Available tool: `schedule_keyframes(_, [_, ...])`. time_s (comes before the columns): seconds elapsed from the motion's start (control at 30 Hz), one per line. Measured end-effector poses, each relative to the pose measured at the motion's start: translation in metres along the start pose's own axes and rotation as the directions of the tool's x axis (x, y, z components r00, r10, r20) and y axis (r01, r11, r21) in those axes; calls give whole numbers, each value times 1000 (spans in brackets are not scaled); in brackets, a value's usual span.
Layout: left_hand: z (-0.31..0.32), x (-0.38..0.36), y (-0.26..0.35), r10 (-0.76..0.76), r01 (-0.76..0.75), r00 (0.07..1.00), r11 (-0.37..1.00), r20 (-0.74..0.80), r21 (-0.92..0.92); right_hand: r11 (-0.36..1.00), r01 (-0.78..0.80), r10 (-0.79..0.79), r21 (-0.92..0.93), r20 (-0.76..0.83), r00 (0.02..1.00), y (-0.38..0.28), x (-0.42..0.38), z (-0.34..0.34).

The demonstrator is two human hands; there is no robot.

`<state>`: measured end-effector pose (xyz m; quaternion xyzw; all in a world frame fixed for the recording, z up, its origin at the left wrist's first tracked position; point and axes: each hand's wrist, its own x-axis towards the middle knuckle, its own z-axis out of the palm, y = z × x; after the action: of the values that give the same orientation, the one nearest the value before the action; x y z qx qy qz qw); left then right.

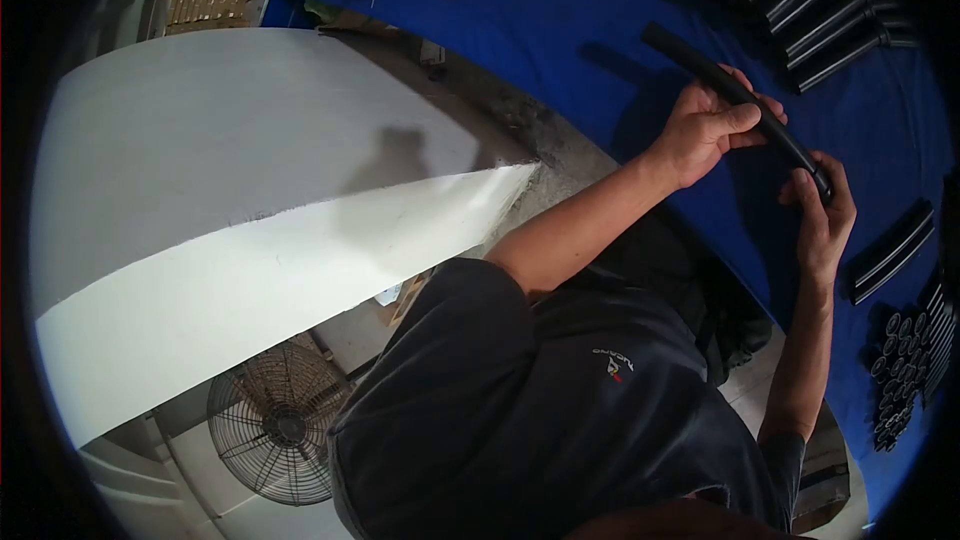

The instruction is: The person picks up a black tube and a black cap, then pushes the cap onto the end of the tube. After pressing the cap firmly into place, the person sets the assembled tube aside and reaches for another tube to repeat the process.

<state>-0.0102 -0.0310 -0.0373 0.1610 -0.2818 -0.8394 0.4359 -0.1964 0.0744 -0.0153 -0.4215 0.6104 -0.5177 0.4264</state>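
Observation:
A long black tube (708, 70) is held at a slant above the blue-covered table. My left hand (712, 128) is closed around its middle, thumb on top and fingers beneath. At the tube's lower end, my right hand (825, 218) has its thumb and fingers closed around the tip, where a thin ring-like edge shows. The upper end points away to the left, free of both hands. Part of the tube's lower end is hidden by my right fingers.
Rows of black tubes (800, 15) lie at the table's far right. Two more tubes (893, 252) and a stack of round-ended tubes (900, 360) are by my right arm. A white-sided block (290, 230) stands at left, with a fan (285, 425) below it.

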Motion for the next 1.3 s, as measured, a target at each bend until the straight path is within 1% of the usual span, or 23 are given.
schedule_keyframes(0.13, [0, 1, 0, -4, 4, 1000, 1000, 8, -8, 1000, 9, -9, -26, 11, 1000, 0, -1, -2])
schedule_keyframes(0.23, [0, 1, 0, -19, 19, 1000, 1000, 17, 4, 960, 104, -111, -260, -12, 994, -5, -4, 0])
schedule_keyframes(0.33, [-3, 0, 4, -62, 62, 997, 998, 40, -4, 974, 122, -130, -189, -32, 991, -9, -6, 2])
schedule_keyframes(0.4, [-2, 1, 4, -50, 52, 998, 998, 38, -47, 997, -29, 28, 69, 16, 999, -9, -3, -2])
schedule_keyframes(0.43, [-2, 1, 4, -48, 51, 998, 996, 37, -68, 974, -110, 102, 196, 51, 993, -10, -1, -3])
schedule_keyframes(0.47, [-3, 1, 3, -54, 56, 998, 996, 33, -74, 968, -157, 151, 195, 44, 988, -14, -1, -1])
schedule_keyframes(0.57, [-3, 0, 2, -54, 55, 998, 998, 29, -22, 976, -131, 117, 175, 87, 989, -9, 1, -5])
schedule_keyframes(0.6, [-3, 2, 2, -46, 46, 998, 999, 47, -1, 980, -94, 85, 176, 57, 995, -11, 0, -2])
schedule_keyframes(0.7, [-3, 1, 3, -43, 40, 998, 998, 52, 58, 984, -91, 79, 150, 81, 994, -8, -1, -6])
schedule_keyframes(0.8, [3, -1, 5, -68, 68, 997, 997, 20, 29, 969, -90, 74, 230, 79, 994, -7, 0, -5])
schedule_keyframes(0.83, [4, 3, 4, -94, 93, 995, 995, 30, 32, 987, -7, 0, 162, 46, 999, -8, -1, -3])
schedule_keyframes(0.9, [0, 3, 5, -123, 122, 992, 991, 35, 50, 985, 159, -158, -64, 30, 987, -8, 0, -4])
schedule_keyframes(0.93, [-1, 4, 4, -117, 116, 993, 993, 30, 39, 989, 147, -146, -15, 45, 988, -12, -1, -3])
schedule_keyframes(1.03, [-3, 3, 5, -124, 124, 992, 992, 19, 17, 993, -26, 18, 111, 73, 997, -14, -3, -6])
schedule_keyframes(1.07, [-3, 3, 4, -119, 118, 993, 993, 19, 28, 988, -34, 24, 152, 63, 998, -12, -2, -3])
schedule_keyframes(1.17, [-2, 2, 4, -108, 107, 994, 993, 15, 53, 998, 36, -43, 48, 144, 989, -16, -2, -9])
schedule_keyframes(1.3, [-1, 1, 5, -112, 111, 994, 992, 11, 65, 999, 49, -47, -11, 151, 987, -19, -3, -10])
